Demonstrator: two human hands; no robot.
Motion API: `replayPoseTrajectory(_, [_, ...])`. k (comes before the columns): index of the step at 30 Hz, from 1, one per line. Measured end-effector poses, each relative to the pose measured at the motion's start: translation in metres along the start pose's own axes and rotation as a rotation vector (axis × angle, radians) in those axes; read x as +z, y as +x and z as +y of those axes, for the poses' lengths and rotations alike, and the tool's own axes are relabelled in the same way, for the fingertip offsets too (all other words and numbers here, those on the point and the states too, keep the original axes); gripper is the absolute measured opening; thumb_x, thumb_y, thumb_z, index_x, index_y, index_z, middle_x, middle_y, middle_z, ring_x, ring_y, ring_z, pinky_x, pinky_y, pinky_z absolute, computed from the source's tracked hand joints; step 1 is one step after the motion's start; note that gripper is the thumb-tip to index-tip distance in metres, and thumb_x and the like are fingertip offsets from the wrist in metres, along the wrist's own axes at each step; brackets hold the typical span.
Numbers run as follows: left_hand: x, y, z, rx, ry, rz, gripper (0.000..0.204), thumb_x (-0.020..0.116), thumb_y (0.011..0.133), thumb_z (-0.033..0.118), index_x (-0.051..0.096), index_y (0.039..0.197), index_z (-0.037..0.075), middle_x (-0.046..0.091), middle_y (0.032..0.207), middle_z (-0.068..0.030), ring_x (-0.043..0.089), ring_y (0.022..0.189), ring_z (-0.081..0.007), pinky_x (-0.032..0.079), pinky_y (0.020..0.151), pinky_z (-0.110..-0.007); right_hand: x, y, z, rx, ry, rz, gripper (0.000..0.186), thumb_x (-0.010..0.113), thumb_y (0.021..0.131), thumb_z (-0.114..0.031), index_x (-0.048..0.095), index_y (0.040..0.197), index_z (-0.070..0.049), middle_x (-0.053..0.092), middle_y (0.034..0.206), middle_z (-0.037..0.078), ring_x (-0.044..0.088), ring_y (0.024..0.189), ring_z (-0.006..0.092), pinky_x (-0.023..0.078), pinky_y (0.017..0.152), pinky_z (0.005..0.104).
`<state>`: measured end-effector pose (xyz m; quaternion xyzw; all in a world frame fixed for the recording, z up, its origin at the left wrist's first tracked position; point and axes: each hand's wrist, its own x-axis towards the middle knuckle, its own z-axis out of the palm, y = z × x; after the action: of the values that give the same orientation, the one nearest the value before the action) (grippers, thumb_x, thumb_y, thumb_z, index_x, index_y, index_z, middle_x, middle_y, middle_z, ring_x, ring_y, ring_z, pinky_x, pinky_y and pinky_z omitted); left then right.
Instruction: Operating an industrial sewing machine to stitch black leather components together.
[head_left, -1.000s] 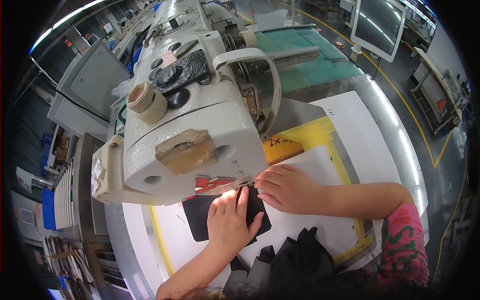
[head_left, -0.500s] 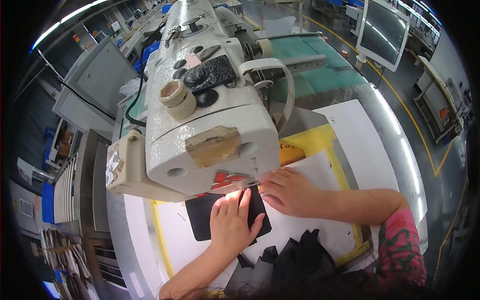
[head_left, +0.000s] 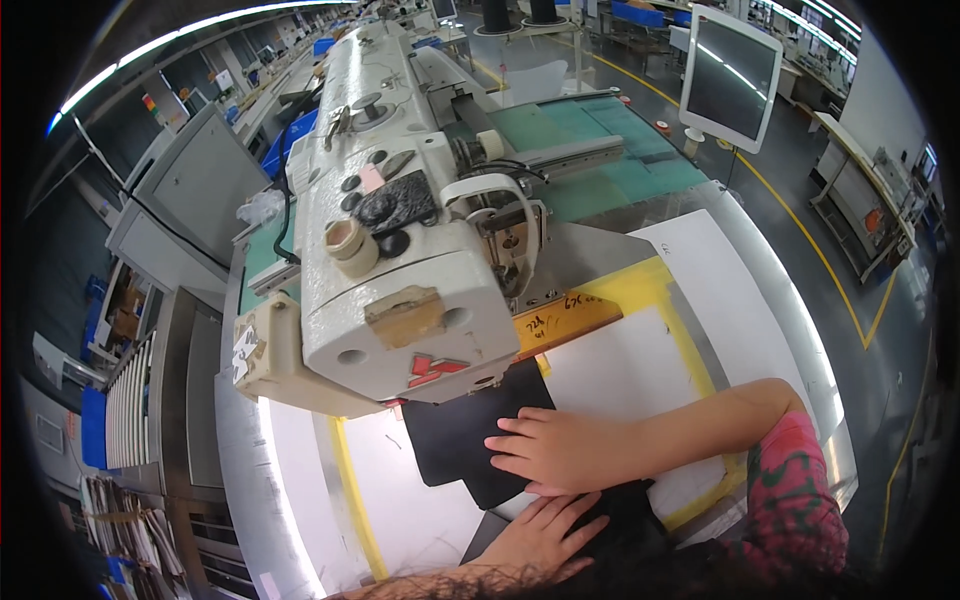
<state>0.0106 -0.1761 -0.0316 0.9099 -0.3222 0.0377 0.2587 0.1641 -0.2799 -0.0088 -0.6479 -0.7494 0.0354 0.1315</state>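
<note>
Under the head of a large white sewing machine [head_left: 425,340] lies a flat black panel with rounded corners [head_left: 450,435]. My right hand [head_left: 575,450] rests across its right part, fingers stretched out and slightly apart. Just below, my left hand [head_left: 540,535] is spread over black fabric pieces [head_left: 628,518] near the lower edge, its fingertips close under my right hand. Neither hand has its fingers closed round anything. The lower part of the fabric is hidden by my hands and by dark hair at the lower edge.
White sheets edged with yellow tape [head_left: 690,350] cover the work surface. An orange-yellow plate with handwriting [head_left: 568,325] sits beside the machine head. Behind are a green table surface [head_left: 610,165] and a white-framed monitor [head_left: 732,80]. Bundled papers [head_left: 125,520] stand at the lower left.
Both hands have drawn back from beneath the machine head. My left hand has left the panel and moved right and nearer, onto the black fabric. My right hand now lies on the panel.
</note>
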Motion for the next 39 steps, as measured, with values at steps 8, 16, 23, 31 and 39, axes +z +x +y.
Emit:
replayPoseTrajectory(8, [0.086, -0.066, -0.066, 0.234, 0.227, -0.039, 0.051, 0.065, 0.086, 0.037, 0.052, 0.129, 0.013, 0.041, 0.139, -0.0151, 0.038, 0.131, -0.033, 0.035, 0.106, -0.048, 0.017, -0.004, -0.03, 0.216, -0.524, -0.204, 0.04, 0.056, 0.081, -0.017, 0.058, 0.115, 0.002, 0.061, 0.108, 0.016, 0.06, 0.097, 0.0286, 0.049, 0.085, 0.0354])
replayPoseTrajectory(16, [0.107, -0.127, -0.058, 0.563, 0.521, 0.242, 0.05, 0.067, 0.084, 0.036, 0.054, 0.128, 0.015, 0.047, 0.135, -0.0127, 0.04, 0.131, -0.0317, 0.036, 0.105, -0.047, 0.027, -0.037, -0.01, 0.314, -0.413, 0.15, 0.041, 0.053, 0.082, -0.017, 0.056, 0.119, 0.0, 0.06, 0.119, 0.013, 0.059, 0.108, 0.0283, 0.048, 0.089, 0.0388])
replayPoseTrajectory(23, [-0.015, -0.009, -0.005, 0.074, -0.18, -0.091, 0.048, 0.071, 0.079, 0.034, 0.06, 0.121, 0.012, 0.052, 0.129, -0.0117, 0.045, 0.127, -0.0326, 0.038, 0.101, -0.046, -0.067, -0.102, -0.039, 0.649, 0.185, 0.481, 0.054, 0.067, 0.07, -0.002, 0.06, 0.122, -0.014, 0.065, 0.111, 0.008, 0.063, 0.095, 0.0277, 0.051, 0.081, 0.0372])
replayPoseTrajectory(31, [-0.013, -0.011, -0.004, 0.08, -0.075, -0.021, 0.047, 0.07, 0.076, 0.026, 0.061, 0.117, 0.003, 0.055, 0.123, -0.0189, 0.047, 0.123, -0.0402, 0.036, 0.102, -0.051, -0.156, -0.321, -0.106, 1.411, 0.534, 1.242, 0.042, 0.071, 0.084, -0.022, 0.06, 0.113, 0.005, 0.065, 0.105, 0.009, 0.061, 0.094, 0.0137, 0.05, 0.082, 0.0283])
replayPoseTrajectory(39, [-0.002, -0.009, -0.01, 0.158, -0.116, 0.039, 0.044, 0.066, 0.078, 0.022, 0.058, 0.114, -0.002, 0.054, 0.118, -0.0229, 0.048, 0.118, -0.0456, 0.039, 0.102, -0.054, -0.127, -0.504, -0.162, 2.025, -0.096, 1.041, 0.032, 0.061, 0.089, -0.022, 0.063, 0.11, 0.001, 0.068, 0.096, 0.013, 0.064, 0.089, 0.021, 0.049, 0.08, 0.0341])
